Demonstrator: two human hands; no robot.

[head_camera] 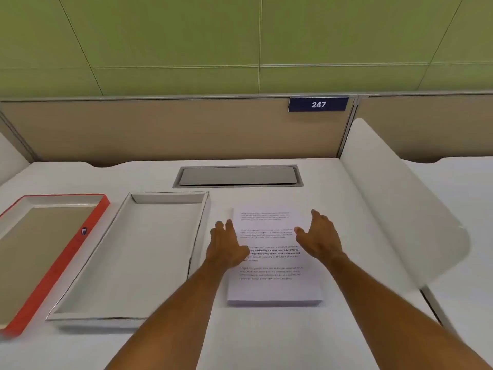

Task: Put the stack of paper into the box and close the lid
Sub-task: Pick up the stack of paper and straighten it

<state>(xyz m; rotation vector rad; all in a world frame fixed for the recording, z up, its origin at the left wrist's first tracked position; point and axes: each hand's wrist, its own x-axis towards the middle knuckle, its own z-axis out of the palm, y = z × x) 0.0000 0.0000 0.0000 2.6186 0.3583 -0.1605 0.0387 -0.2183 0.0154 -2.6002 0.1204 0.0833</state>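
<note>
The paper (272,287) is laid flat on the bench (346,329), just right of the empty box (80,295). The left hand (226,249) and right hand (320,239) are held spread wide, empty, over its side edges. The lid (90,225) is set leftmost.

A dark blue sign (318,104) on the beige partition (173,129) read "247" in white. The top sheet of the stack of paper (274,287) carried printed paragraphs, mostly too blurred to read; one bold line perhaps said "Defined by a slower pace".
</note>
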